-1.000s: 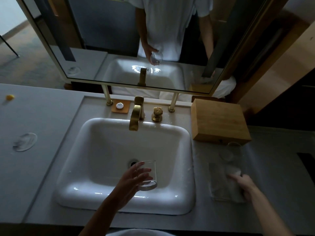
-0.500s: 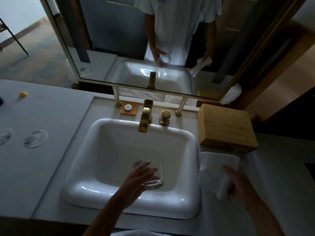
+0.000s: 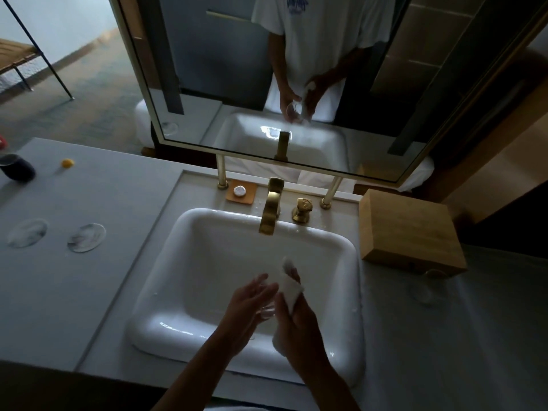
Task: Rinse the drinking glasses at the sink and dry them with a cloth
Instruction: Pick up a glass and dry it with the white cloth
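Note:
Over the front of the white sink (image 3: 184, 330), my left hand (image 3: 247, 304) grips a clear drinking glass (image 3: 267, 312), mostly hidden between both hands. My right hand (image 3: 296, 321) holds a white cloth (image 3: 289, 287) pressed against the glass, one corner sticking up above my fingers. Another clear glass (image 3: 421, 292) stands on the counter to the right, faint and hard to make out. No water runs from the brass faucet (image 3: 271, 207).
A wooden box (image 3: 409, 229) sits right of the sink. Two clear round lids or coasters (image 3: 86, 237) lie on the left counter, with a dark cup (image 3: 16, 167) and a small yellow object (image 3: 67, 163) farther back. A mirror (image 3: 296, 69) stands behind the faucet.
My right hand lifted the cloth off the right counter and carried it left to the glass over the sink. The left hand kept hold of the glass, shifting it slightly toward me.

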`<move>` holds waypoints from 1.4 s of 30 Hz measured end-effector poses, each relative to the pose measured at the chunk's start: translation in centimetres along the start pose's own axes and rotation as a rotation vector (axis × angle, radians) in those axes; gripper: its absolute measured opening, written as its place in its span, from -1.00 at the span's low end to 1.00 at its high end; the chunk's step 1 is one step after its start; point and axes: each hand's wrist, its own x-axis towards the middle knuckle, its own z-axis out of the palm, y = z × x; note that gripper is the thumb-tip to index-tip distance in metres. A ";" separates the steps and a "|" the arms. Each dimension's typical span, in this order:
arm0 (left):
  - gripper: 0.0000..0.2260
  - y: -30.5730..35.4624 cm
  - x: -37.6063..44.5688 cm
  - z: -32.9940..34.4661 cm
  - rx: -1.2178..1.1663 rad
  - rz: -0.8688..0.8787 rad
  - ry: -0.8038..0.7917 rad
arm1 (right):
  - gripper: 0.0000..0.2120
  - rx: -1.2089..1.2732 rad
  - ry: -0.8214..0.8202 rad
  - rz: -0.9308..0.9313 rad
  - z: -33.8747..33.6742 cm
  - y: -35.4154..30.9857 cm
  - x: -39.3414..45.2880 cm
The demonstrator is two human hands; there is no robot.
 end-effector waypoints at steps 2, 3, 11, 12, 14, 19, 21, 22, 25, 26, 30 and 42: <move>-0.48 0.1 -0.3 -0.6 0.037 0.019 -0.042 | -0.34 -0.090 0.043 -0.059 1.2 0.2 0.1; -0.53 0.2 -0.5 -0.7 0.041 0.027 -0.068 | -0.34 -0.106 0.072 -0.055 1.5 0.5 0.3; -0.71 1.7 -1.1 -1.2 0.023 0.093 -0.136 | -0.55 0.294 0.075 0.363 0.9 -0.5 3.6; -0.69 1.5 -1.0 -1.0 0.030 0.104 -0.122 | -0.58 0.275 0.069 0.358 0.9 -0.8 3.6; -0.53 1.1 -0.8 -0.7 0.053 0.101 -0.062 | -0.57 0.230 0.055 0.356 1.4 -1.4 3.3; -0.18 1.1 -0.2 -0.5 -0.062 0.081 0.123 | -0.42 0.303 -0.045 0.294 1.9 -2.3 1.9; -0.14 1.3 0.1 -0.4 -0.125 0.079 0.208 | -0.41 0.309 -0.027 0.217 2.1 -2.1 1.0; -0.14 1.3 0.3 -0.4 -0.115 0.086 0.234 | -0.39 0.297 -0.025 0.170 2.4 -2.2 0.6; -0.26 1.7 0.3 -0.2 -0.050 0.151 0.244 | -0.33 0.202 0.029 0.022 3.9 -2.2 0.0; -0.32 1.9 0.2 -0.2 -0.034 0.165 0.235 | -0.30 0.179 0.072 -0.011 4.4 -2.1 0.2; -0.46 2.2 -0.4 0.0 -0.021 0.107 0.158 | -0.52 0.142 0.238 -0.056 4.3 -3.0 2.1; -0.23 2.7 0.4 1.1 -0.058 0.072 0.255 | -0.41 0.177 0.116 0.226 3.7 -2.2 2.8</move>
